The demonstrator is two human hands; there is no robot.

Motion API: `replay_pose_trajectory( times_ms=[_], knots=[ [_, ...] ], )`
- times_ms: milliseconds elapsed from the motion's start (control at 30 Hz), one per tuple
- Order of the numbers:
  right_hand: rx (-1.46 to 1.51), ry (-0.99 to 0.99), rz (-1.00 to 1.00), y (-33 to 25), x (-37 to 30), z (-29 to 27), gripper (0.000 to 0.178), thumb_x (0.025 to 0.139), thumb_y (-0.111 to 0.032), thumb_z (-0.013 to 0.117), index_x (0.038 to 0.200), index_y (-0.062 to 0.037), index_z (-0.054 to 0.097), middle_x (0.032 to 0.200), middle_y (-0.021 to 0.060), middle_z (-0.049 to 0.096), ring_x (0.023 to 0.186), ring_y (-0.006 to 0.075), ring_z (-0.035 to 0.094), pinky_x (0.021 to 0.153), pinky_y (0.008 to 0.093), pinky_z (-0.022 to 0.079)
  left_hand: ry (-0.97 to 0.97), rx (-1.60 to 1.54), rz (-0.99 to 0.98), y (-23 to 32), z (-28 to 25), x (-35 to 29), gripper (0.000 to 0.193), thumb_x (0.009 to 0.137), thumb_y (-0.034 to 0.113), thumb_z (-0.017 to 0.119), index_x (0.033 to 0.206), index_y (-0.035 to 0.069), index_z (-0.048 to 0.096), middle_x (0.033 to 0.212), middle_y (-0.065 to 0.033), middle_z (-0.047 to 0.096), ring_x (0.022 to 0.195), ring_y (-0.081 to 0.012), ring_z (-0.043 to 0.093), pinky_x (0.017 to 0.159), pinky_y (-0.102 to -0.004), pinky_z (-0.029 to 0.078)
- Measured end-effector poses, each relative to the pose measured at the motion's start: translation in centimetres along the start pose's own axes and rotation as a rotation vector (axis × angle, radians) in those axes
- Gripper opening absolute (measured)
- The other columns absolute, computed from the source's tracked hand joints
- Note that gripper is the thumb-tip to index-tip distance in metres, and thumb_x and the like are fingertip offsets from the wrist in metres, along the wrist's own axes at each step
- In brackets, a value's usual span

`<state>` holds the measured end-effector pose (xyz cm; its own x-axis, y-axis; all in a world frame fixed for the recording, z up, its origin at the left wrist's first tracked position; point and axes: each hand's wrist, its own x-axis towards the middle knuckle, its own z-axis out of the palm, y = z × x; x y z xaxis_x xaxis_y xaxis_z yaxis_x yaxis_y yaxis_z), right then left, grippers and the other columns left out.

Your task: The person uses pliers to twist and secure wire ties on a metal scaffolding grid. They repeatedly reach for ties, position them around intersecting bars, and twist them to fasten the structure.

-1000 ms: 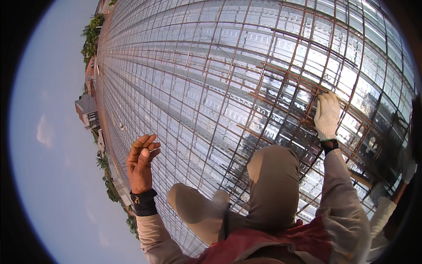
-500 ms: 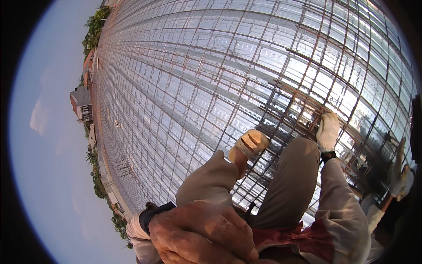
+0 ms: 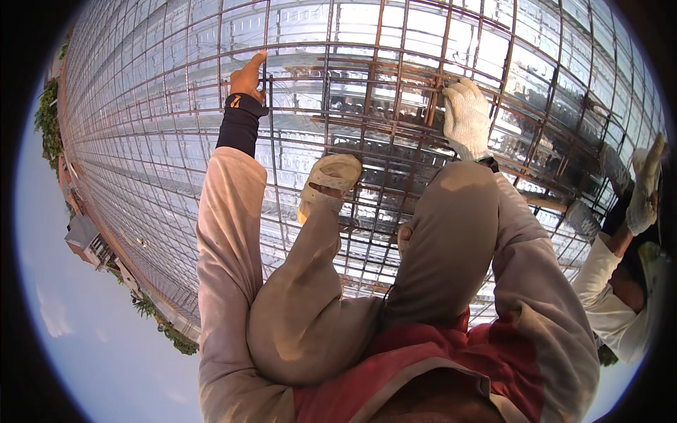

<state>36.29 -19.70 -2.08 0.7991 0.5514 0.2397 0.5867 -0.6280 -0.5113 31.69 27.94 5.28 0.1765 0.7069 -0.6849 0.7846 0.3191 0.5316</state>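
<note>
While trees [image 3: 51, 120] line far left, rebar mesh [image 3: 329, 44] spreads over shiny metal decking [image 3: 300, 27] beneath both hands. Bare left hand [image 3: 247, 76] at mesh, index extended beside upright bar [image 3: 267, 25], other fingers curled; cannot tell if gripping. Beige clog [image 3: 338, 171] lower, between hands. Gloved right hand [image 3: 467, 116] at rusty bars [image 3: 432, 106], fingers bent; cannot tell hold. Far right, co-worker's gloved hand [image 3: 643, 187].

Left grip [image 3: 248, 76], gloved right grip [image 3: 467, 118], rebar mesh [image 3: 434, 92]
</note>
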Motion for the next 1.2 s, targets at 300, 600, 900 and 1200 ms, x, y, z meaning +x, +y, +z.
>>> replay_pose_trajectory(
  times_ms=[300,600,900,1200],
  knots=[
    [0.063,-0.052,0.034,-0.5,0.3,-0.1,0.026,0.097,-0.003,0.074,0.123,-0.0073,0.075,0.129,0.0111,0.073,0.135,0.041,0.064,0.113,0.0536,0.051,-0.168,-0.269,0.113,6.7,-1.8,2.5,0.03,0.118,0.012,0.047,0.126,-0.008,0.067,0.103,-0.0134,0.076,0.103,-0.0264,0.079,0.092,-0.0383,0.072],
    [0.011,0.022,-0.019,-0.2,0.0,0.0,0.026,0.097,-0.004,0.074,0.122,-0.0066,0.076,0.127,0.0123,0.074,0.133,0.0418,0.065,0.113,0.0533,0.052,-0.286,-0.364,0.694,20.0,-1.7,-0.6,0.034,0.116,0.013,0.052,0.143,-0.005,0.06,0.131,-0.017,0.073,0.112,-0.0271,0.074,0.101,-0.0412,0.065],
    [0.078,0.0,0.003,-0.3,-0.1,0.5,0.023,0.097,-0.003,0.072,0.12,-0.0037,0.074,0.12,0.0143,0.075,0.128,0.0432,0.067,0.109,0.0535,0.054,-0.52,0.401,1.085,15.9,3.8,-11.5,0.039,0.117,0.028,0.056,0.144,0.001,0.067,0.132,-0.0138,0.075,0.116,-0.0248,0.076,0.105,-0.0405,0.063],
    [0.014,0.087,-0.089,-0.3,-0.4,-0.6,0.023,0.095,-0.003,0.073,0.118,-0.0055,0.073,0.119,0.0134,0.074,0.125,0.0419,0.068,0.105,0.0525,0.056,-0.688,0.534,0.422,-6.4,-5.3,-15.9,0.057,0.111,0.043,0.071,0.153,0.005,0.067,0.136,-0.0085,0.076,0.117,-0.0184,0.071,0.105,-0.0372,0.056]
  ],
)
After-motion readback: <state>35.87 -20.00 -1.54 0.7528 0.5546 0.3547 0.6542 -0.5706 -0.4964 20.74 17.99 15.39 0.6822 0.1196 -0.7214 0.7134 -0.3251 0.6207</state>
